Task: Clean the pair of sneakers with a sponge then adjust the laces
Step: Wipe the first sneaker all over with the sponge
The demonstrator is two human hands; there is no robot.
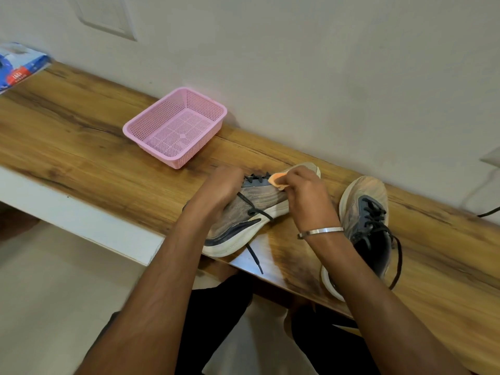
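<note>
Pinching: orange sponge (278, 181), held in curled fingers (297, 175) of right hand (307, 197), pressed against upper of tilted sneaker (243, 212) near its toe.
Gripping: left hand (220, 189), fingers curled over laced top of same sneaker, fingertips hidden behind the hand.
Tilted sneaker: tipped on its side on wooden shelf (81, 136), toe toward the wall, white sole facing the near edge; dark lace (254, 257) trailing over shelf edge.
Wrist: metal bangle (320, 232) on right arm.
Second sneaker (368, 226): upright just right of the right forearm, laces loose, apart from the first.
Basket (176, 127): pink, further left along the wall, well apart from both shoes.
Far left corner: blue packet (19, 66), blurred.
</note>
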